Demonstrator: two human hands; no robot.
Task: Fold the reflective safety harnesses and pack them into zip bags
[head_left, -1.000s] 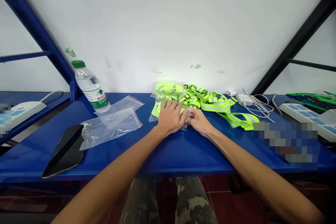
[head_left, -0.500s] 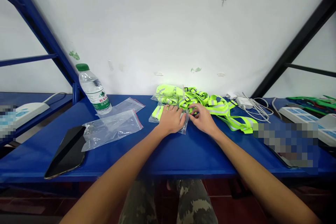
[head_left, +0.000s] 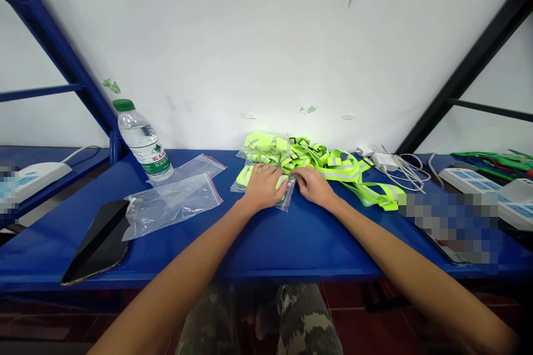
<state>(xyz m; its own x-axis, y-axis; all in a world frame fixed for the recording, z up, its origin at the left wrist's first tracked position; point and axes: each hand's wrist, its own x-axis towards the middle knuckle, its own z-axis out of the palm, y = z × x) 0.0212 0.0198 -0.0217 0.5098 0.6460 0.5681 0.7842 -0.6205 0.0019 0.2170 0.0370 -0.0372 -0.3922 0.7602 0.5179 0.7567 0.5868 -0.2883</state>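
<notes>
A clear zip-lock bag (head_left: 283, 202) with a neon yellow-green reflective strap inside lies on the blue table. My left hand (head_left: 265, 186) rests over the bag, fingers curled on top and thumb at its right part. At the bag's right edge, my right hand (head_left: 313, 184) is closed in a pinch, its fingertips partly hidden. Just behind is another filled bag (head_left: 262, 143). Loose neon reflective straps (head_left: 345, 169) with black buckles spread behind my right hand and off to the right.
Clear bags with red seals (head_left: 175, 205) lie to the left, by a water bottle (head_left: 144, 141) and a black flat piece (head_left: 97, 241). Rightward are a white charger with cable (head_left: 385, 161), a pixelated flat object (head_left: 452, 227) and a power strip (head_left: 491, 194). A white wall stands behind.
My right hand has moved slightly left, its fingers coming in against the bag's edge. The left hand stays on the bag. The whole view has shifted a little.
</notes>
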